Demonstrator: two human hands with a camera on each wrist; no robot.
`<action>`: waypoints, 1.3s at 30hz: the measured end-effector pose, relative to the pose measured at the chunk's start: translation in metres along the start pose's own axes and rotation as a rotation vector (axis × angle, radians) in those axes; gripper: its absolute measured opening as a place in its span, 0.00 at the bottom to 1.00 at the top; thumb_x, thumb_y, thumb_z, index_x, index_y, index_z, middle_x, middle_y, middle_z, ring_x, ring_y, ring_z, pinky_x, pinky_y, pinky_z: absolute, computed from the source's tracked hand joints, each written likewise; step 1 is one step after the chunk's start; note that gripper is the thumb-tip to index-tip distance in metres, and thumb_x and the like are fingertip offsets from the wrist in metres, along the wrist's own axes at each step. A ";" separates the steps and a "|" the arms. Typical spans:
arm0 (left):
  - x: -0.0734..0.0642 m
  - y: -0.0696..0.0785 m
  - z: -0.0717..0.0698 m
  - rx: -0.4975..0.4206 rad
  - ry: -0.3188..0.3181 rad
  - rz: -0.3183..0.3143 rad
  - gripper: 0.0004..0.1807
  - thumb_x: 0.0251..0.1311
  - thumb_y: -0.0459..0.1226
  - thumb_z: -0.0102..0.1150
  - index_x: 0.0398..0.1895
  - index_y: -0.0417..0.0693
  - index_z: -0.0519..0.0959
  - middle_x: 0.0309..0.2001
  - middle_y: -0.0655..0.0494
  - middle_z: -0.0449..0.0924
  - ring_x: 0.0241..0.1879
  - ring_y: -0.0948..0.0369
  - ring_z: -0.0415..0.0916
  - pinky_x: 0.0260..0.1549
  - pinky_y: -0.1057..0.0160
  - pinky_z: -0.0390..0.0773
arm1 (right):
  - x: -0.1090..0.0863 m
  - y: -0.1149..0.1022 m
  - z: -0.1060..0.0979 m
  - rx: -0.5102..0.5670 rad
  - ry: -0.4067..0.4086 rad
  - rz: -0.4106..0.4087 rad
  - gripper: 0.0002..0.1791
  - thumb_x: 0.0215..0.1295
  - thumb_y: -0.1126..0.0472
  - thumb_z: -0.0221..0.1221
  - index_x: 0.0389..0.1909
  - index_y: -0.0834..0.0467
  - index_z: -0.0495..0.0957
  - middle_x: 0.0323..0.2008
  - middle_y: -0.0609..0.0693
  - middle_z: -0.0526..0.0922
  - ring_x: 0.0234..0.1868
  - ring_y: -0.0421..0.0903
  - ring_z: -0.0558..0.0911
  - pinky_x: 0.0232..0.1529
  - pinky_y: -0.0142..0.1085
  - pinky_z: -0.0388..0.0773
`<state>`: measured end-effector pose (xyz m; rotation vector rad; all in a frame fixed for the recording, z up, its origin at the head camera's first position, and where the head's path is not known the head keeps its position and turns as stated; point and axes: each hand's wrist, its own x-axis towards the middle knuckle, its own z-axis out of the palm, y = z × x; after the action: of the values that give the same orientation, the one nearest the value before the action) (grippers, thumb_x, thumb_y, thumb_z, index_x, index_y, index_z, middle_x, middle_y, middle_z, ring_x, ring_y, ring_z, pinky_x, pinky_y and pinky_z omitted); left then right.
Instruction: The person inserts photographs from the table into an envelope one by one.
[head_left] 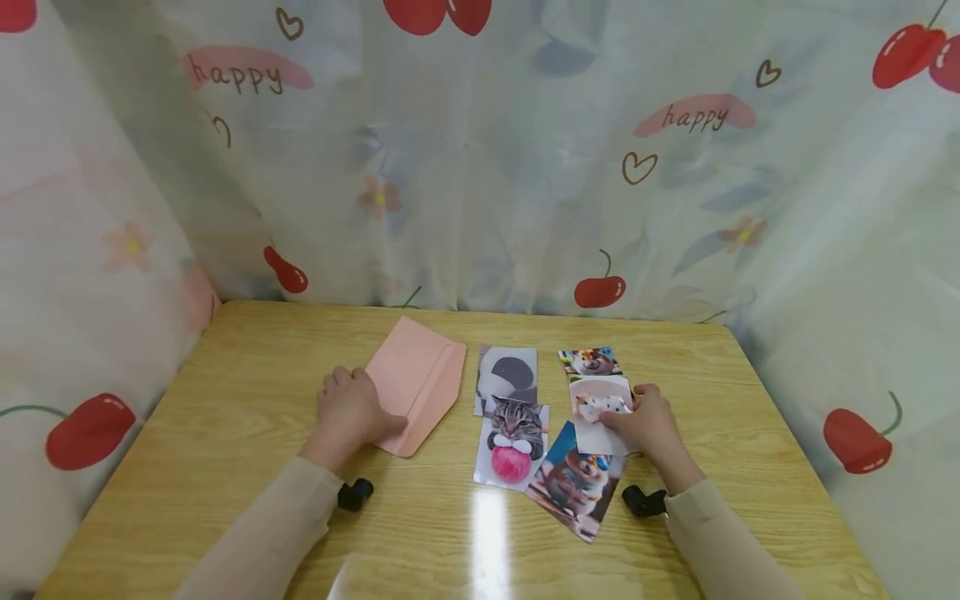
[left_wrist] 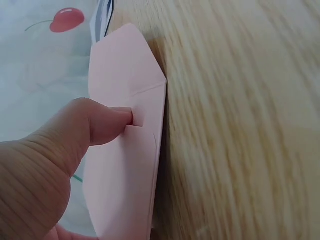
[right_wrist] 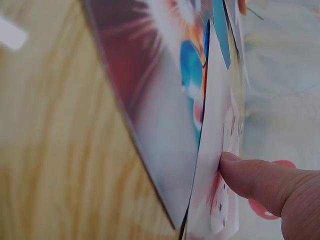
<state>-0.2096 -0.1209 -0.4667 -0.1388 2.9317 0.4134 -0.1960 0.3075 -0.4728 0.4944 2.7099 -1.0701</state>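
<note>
My left hand (head_left: 348,414) grips a pink envelope (head_left: 408,362), thumb on its face and the other fingers at its left edge. In the left wrist view the thumb presses the envelope (left_wrist: 120,165) near a slit, and its pointed flap lies unfolded. My right hand (head_left: 651,427) pinches the right side of a white and pink picture card (head_left: 596,429), thumb on top. The right wrist view has this card (right_wrist: 212,115) tilted up over a larger photo card (right_wrist: 145,85). That animal photo card (head_left: 573,483) lies askew below it.
A card with a cat and pink ball (head_left: 513,450) overlaps a grey and white card (head_left: 498,358). Behind the held card is another colourful animal card (head_left: 592,361). The wooden table (head_left: 247,400) is enclosed by a printed curtain (head_left: 465,225) at the back and sides.
</note>
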 end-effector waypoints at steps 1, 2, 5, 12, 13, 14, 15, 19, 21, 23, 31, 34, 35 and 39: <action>0.000 0.001 0.000 0.009 0.002 -0.001 0.58 0.36 0.62 0.71 0.56 0.23 0.62 0.47 0.31 0.60 0.49 0.39 0.59 0.50 0.40 0.63 | 0.000 0.000 0.000 0.000 0.000 -0.006 0.51 0.57 0.48 0.68 0.69 0.71 0.49 0.57 0.71 0.64 0.55 0.62 0.69 0.52 0.54 0.71; -0.001 0.001 0.000 0.015 0.004 -0.002 0.57 0.37 0.62 0.72 0.57 0.23 0.62 0.47 0.31 0.60 0.49 0.39 0.59 0.50 0.40 0.63 | -0.001 0.001 0.000 0.002 0.000 -0.011 0.51 0.57 0.49 0.68 0.69 0.71 0.50 0.57 0.72 0.64 0.55 0.62 0.70 0.51 0.53 0.71; -0.002 0.001 0.001 0.019 0.014 -0.001 0.57 0.37 0.61 0.72 0.57 0.23 0.62 0.48 0.31 0.60 0.49 0.40 0.58 0.49 0.40 0.63 | -0.001 0.003 -0.001 0.001 0.002 -0.015 0.45 0.58 0.51 0.67 0.66 0.72 0.55 0.55 0.70 0.66 0.51 0.60 0.72 0.45 0.49 0.75; -0.013 -0.001 0.000 -0.063 0.063 0.041 0.56 0.36 0.60 0.74 0.57 0.24 0.63 0.49 0.32 0.62 0.50 0.39 0.59 0.50 0.41 0.64 | 0.002 0.013 -0.014 -0.002 -0.014 -0.044 0.17 0.67 0.57 0.58 0.46 0.67 0.73 0.38 0.59 0.74 0.35 0.51 0.73 0.29 0.38 0.71; -0.014 -0.001 0.000 -0.070 0.079 0.051 0.56 0.36 0.60 0.73 0.57 0.24 0.63 0.49 0.32 0.63 0.50 0.39 0.60 0.49 0.41 0.64 | 0.003 0.014 -0.017 0.003 -0.018 -0.051 0.16 0.67 0.57 0.57 0.45 0.66 0.73 0.38 0.58 0.74 0.36 0.51 0.72 0.30 0.37 0.70; -0.016 -0.001 -0.001 -0.076 0.098 0.063 0.56 0.36 0.61 0.73 0.56 0.25 0.63 0.49 0.31 0.63 0.49 0.39 0.60 0.47 0.41 0.65 | 0.003 0.014 -0.020 0.016 -0.027 -0.055 0.15 0.68 0.56 0.57 0.44 0.66 0.74 0.38 0.57 0.74 0.36 0.51 0.72 0.31 0.37 0.69; -0.017 -0.001 -0.001 -0.079 0.121 0.074 0.56 0.36 0.61 0.73 0.56 0.25 0.63 0.50 0.31 0.63 0.49 0.39 0.60 0.46 0.41 0.65 | 0.004 0.014 -0.023 0.032 -0.037 -0.060 0.15 0.69 0.56 0.56 0.44 0.66 0.74 0.38 0.57 0.75 0.36 0.51 0.72 0.32 0.38 0.70; -0.022 0.001 -0.001 -0.088 0.232 0.124 0.52 0.36 0.61 0.71 0.52 0.27 0.65 0.48 0.32 0.64 0.47 0.40 0.62 0.42 0.42 0.67 | 0.005 0.009 -0.034 0.102 -0.065 -0.076 0.17 0.70 0.54 0.55 0.45 0.65 0.74 0.40 0.57 0.77 0.40 0.53 0.76 0.39 0.42 0.75; -0.023 0.003 -0.001 -0.093 0.280 0.147 0.50 0.36 0.61 0.70 0.50 0.28 0.67 0.47 0.32 0.65 0.46 0.40 0.63 0.41 0.43 0.67 | 0.005 0.005 -0.037 0.146 -0.071 -0.091 0.18 0.71 0.52 0.54 0.47 0.66 0.74 0.42 0.58 0.77 0.42 0.54 0.77 0.45 0.45 0.76; -0.025 0.005 -0.002 -0.098 0.313 0.163 0.48 0.35 0.59 0.70 0.48 0.28 0.68 0.45 0.33 0.66 0.44 0.41 0.64 0.40 0.44 0.67 | 0.005 -0.001 -0.038 0.199 -0.070 -0.110 0.20 0.71 0.51 0.54 0.49 0.66 0.73 0.44 0.58 0.77 0.43 0.53 0.78 0.48 0.47 0.76; -0.030 0.010 -0.001 -0.077 0.351 0.172 0.50 0.34 0.60 0.72 0.49 0.27 0.67 0.44 0.33 0.67 0.43 0.41 0.65 0.41 0.45 0.68 | -0.001 -0.031 -0.019 0.422 -0.011 -0.200 0.28 0.68 0.47 0.57 0.57 0.66 0.72 0.45 0.59 0.80 0.41 0.52 0.79 0.47 0.48 0.77; -0.031 0.010 0.000 -0.059 0.371 0.170 0.50 0.35 0.61 0.71 0.49 0.26 0.68 0.43 0.34 0.68 0.42 0.42 0.65 0.40 0.46 0.69 | -0.005 -0.044 -0.011 0.465 0.010 -0.233 0.27 0.67 0.47 0.58 0.55 0.65 0.73 0.44 0.58 0.79 0.40 0.52 0.78 0.45 0.43 0.79; -0.031 0.011 0.000 -0.051 0.377 0.170 0.51 0.35 0.61 0.71 0.49 0.26 0.68 0.42 0.34 0.68 0.42 0.42 0.65 0.40 0.46 0.69 | -0.006 -0.049 -0.009 0.479 0.019 -0.243 0.27 0.67 0.47 0.58 0.55 0.65 0.74 0.43 0.58 0.79 0.40 0.52 0.78 0.44 0.41 0.79; -0.032 0.014 0.000 -0.027 0.395 0.179 0.52 0.35 0.63 0.70 0.50 0.26 0.68 0.42 0.35 0.68 0.42 0.43 0.66 0.41 0.46 0.69 | -0.012 -0.064 -0.003 0.533 0.049 -0.273 0.23 0.67 0.49 0.59 0.52 0.64 0.75 0.40 0.57 0.80 0.36 0.49 0.79 0.40 0.38 0.80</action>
<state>-0.1798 -0.1048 -0.4572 0.0463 3.3432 0.5024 -0.2091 0.2628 -0.4267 0.2221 2.5610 -1.8927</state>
